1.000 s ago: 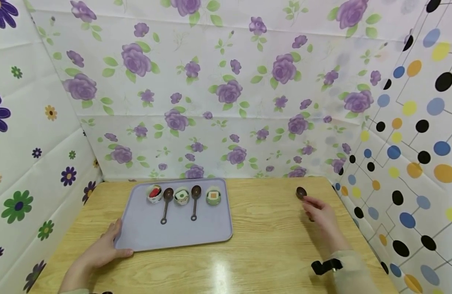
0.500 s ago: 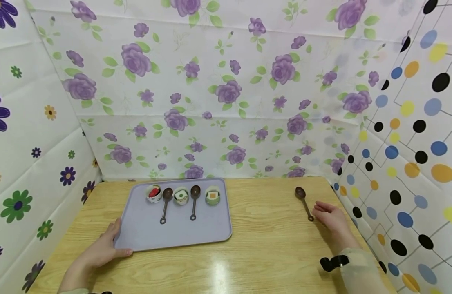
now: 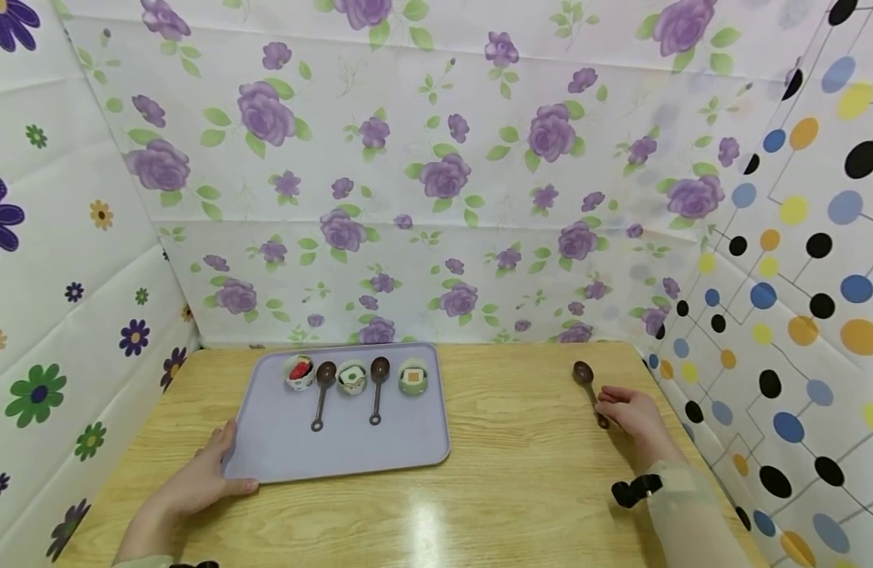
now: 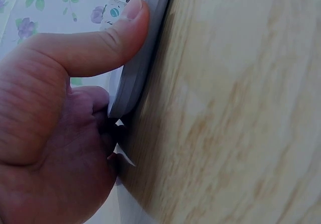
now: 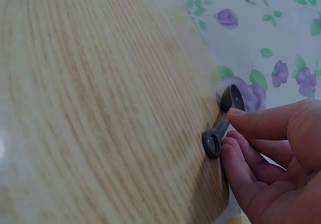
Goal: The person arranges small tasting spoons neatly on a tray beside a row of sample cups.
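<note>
At the left, my left hand (image 3: 198,481) grips the near-left corner of a pale lilac tray (image 3: 337,454). In the left wrist view its thumb (image 4: 115,38) lies along the tray's rim (image 4: 135,83), and the other fingers are partly hidden behind the corner. On the table at the right lies a dark brown spoon (image 3: 584,373), bowl pointing away. My right hand (image 3: 635,418) pinches its handle between thumb and fingers; in the right wrist view the ring end (image 5: 212,144) shows beside the fingertips.
Along the tray's far side stand three small cups: one with red content (image 3: 300,373), one with a green-dotted white piece (image 3: 352,379), and a green one (image 3: 412,379). Two brown spoons (image 3: 326,375) lie between them. Patterned cloth walls (image 3: 443,260) enclose the table's back and sides.
My right hand first drew back from the spoon toward the right, then came back in to its handle. The spoon stays in place. My left hand has kept still at the tray corner.
</note>
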The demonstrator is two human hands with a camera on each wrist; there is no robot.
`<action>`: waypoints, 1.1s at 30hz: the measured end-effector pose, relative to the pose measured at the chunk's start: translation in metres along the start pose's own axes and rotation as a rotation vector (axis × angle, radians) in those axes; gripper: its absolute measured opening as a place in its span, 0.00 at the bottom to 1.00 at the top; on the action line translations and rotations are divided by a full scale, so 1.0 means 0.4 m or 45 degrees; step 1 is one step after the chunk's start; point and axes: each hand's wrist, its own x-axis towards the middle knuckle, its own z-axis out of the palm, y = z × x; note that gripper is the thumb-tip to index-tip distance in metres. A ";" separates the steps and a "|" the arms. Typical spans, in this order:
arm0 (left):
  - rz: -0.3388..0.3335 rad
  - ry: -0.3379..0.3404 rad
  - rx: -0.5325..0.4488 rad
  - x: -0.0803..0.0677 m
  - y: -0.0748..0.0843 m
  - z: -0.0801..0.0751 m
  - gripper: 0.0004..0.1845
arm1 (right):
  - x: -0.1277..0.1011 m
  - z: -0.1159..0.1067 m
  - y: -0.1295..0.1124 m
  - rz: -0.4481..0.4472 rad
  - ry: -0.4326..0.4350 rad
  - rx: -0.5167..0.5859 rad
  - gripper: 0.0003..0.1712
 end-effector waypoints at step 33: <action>0.034 0.028 0.010 0.006 -0.017 0.005 0.75 | 0.013 0.011 -0.042 0.056 0.064 -0.229 0.25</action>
